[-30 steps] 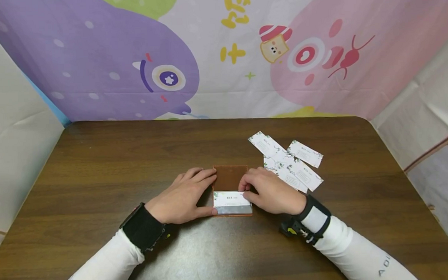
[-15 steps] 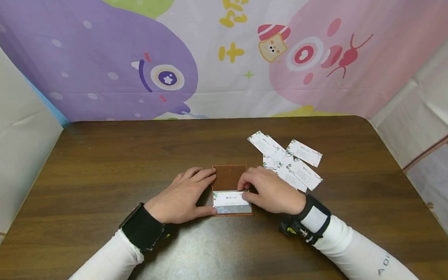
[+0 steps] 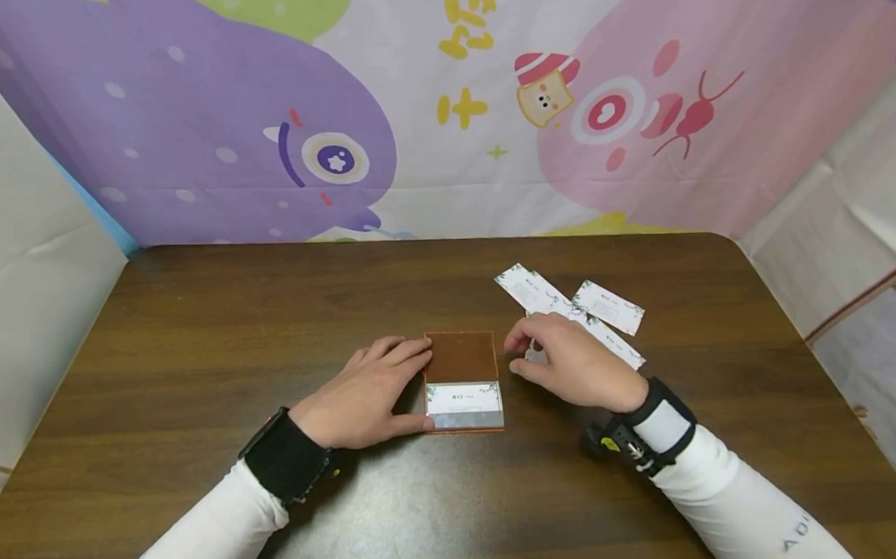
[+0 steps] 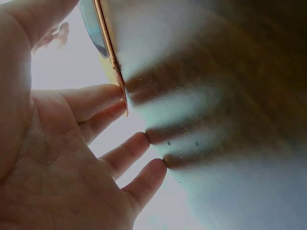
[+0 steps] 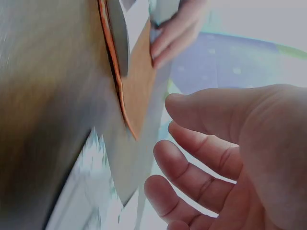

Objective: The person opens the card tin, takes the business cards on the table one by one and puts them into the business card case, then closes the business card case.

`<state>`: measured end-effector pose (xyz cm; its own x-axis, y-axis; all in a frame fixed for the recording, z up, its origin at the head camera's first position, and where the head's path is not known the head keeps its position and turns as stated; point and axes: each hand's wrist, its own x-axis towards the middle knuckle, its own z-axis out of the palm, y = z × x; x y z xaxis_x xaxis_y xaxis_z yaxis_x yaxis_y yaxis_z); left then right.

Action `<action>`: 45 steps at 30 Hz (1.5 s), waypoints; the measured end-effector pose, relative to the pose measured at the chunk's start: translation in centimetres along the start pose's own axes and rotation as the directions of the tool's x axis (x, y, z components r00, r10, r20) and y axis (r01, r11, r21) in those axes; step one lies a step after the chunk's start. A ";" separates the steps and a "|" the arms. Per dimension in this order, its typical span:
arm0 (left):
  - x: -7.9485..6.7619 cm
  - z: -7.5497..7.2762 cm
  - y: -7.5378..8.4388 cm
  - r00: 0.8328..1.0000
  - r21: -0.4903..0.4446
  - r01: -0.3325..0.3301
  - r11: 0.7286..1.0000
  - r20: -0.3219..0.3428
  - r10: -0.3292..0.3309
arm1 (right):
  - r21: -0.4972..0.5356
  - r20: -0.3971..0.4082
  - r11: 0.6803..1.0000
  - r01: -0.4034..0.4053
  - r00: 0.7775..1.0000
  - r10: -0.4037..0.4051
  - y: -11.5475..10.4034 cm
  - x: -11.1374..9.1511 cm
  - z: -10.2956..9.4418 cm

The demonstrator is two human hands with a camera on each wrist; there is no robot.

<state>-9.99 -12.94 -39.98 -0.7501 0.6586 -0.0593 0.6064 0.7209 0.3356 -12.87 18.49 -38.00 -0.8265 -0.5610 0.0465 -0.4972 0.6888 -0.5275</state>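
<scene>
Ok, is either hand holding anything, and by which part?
The right hand holds nothing; the left hand only touches the left edge of the brown card case, with no visible grip.

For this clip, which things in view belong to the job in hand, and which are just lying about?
Job, apparently:
brown card holder, touched by the left hand
white card in the holder
loose white cards, partly hidden by the right hand

Just around it:
dark wooden table
printed backdrop
black wrist straps, worn

Right sleeve (image 3: 750, 491) reads "AD"; left sleeve (image 3: 204, 532), "A"; print on the cards (image 3: 609, 307) is too small.
</scene>
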 end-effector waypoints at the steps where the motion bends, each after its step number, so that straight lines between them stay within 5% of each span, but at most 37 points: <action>1: 0.0 0.0 0.0 1.000 0.000 -0.002 1.000 -0.003 0.002 | -0.001 -0.008 1.000 -0.008 1.000 0.008 0.3 -0.1 -0.2; 21: 0.0 0.1 0.0 1.000 0.004 -0.013 1.000 -0.013 0.013 | -0.062 -0.053 0.968 -0.242 0.970 0.239 5.1 -4.3 -4.9; 34: 0.0 0.2 0.0 1.000 0.005 -0.007 1.000 -0.009 0.007 | -0.177 -0.023 0.909 -0.376 0.925 0.378 7.6 -6.3 -5.2; 45: 0.0 0.2 -0.1 1.000 0.000 -0.009 1.000 -0.009 0.009 | -0.251 -0.015 0.885 -0.393 0.915 0.403 8.4 -6.9 -4.8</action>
<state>-9.94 -12.97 -40.17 -0.7468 0.6634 -0.0481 0.6132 0.7147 0.3365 -12.60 30.33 -38.68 -0.9605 -0.2294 -0.1573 -0.1812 0.9451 -0.2718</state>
